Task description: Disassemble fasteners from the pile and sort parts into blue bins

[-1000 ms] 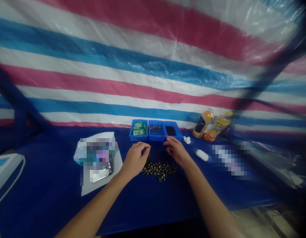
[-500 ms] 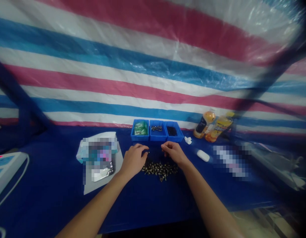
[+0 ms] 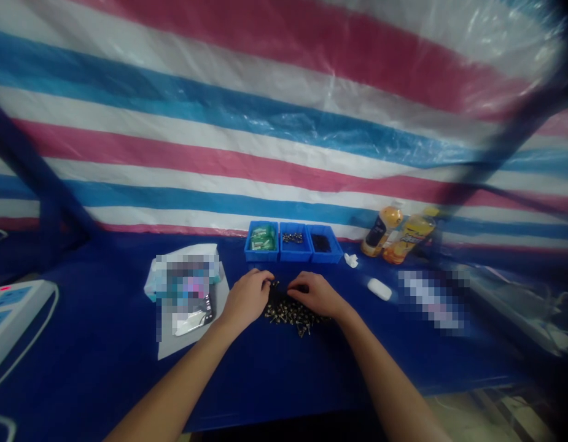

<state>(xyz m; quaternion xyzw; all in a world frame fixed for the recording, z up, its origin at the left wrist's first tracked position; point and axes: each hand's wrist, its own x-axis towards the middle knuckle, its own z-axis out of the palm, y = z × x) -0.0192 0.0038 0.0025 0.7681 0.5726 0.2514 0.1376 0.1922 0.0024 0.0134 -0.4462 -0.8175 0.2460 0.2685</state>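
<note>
A loose pile of small brass-coloured metal screws lies on the blue table between my hands. At the pile's left edge is my left hand, its fingers curled together in a pinch. A small dark metal piece like a screw shows right at those fingertips. My right hand is over the back right part of the pile, thumb and forefinger closed toward each other. Whatever lies between its fingertips is too small to make out.
Behind the hands stand three joined blue bins: one with green packets, one with metal pieces, one with black pieces. Two drink bottles, a crumpled tissue and a white case are right; a power strip is left.
My right hand has moved left and slightly down, bringing its fingertips to the pile. The left hand's fingers have closed a little more in almost the same place.
</note>
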